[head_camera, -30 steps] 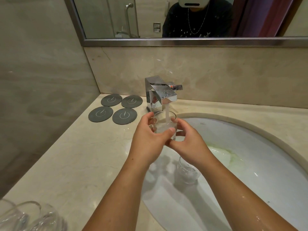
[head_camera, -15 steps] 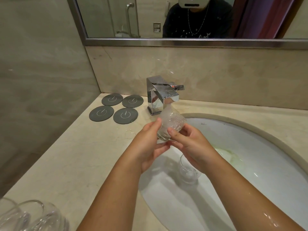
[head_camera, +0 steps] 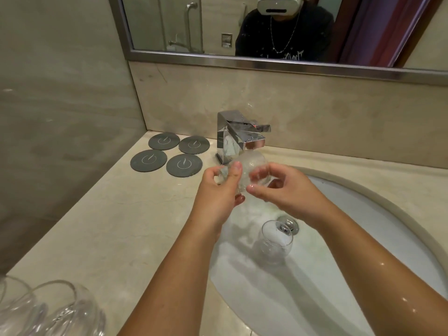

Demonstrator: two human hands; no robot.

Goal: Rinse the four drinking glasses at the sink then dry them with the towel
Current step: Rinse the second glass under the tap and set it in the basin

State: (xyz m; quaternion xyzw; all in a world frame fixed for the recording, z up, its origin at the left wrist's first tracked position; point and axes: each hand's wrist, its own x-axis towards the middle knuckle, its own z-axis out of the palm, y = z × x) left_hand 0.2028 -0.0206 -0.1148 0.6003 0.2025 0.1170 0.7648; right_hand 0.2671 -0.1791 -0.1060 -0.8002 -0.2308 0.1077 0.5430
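A clear round drinking glass [head_camera: 252, 163] lies tipped on its side just under the chrome faucet [head_camera: 238, 135]. My left hand [head_camera: 218, 190] grips its near end with thumb and fingers. My right hand [head_camera: 283, 190] curls round its other side, fingers over the rim. Water runs onto the glass. A second glass [head_camera: 275, 241] stands in the white sink basin [head_camera: 363, 238] near the drain [head_camera: 289, 223]. Two more glasses [head_camera: 48, 309] sit at the bottom left corner on the counter. No towel is in view.
Several dark round coasters [head_camera: 167, 154] lie on the beige stone counter [head_camera: 109, 226] left of the faucet. A stone wall rises on the left. A mirror [head_camera: 266, 27] runs along the back wall above the splashback.
The glass went from upright under the stream to tipped on its side. Both hands turned it and shifted their grip. The drain and the basin glass show more now.
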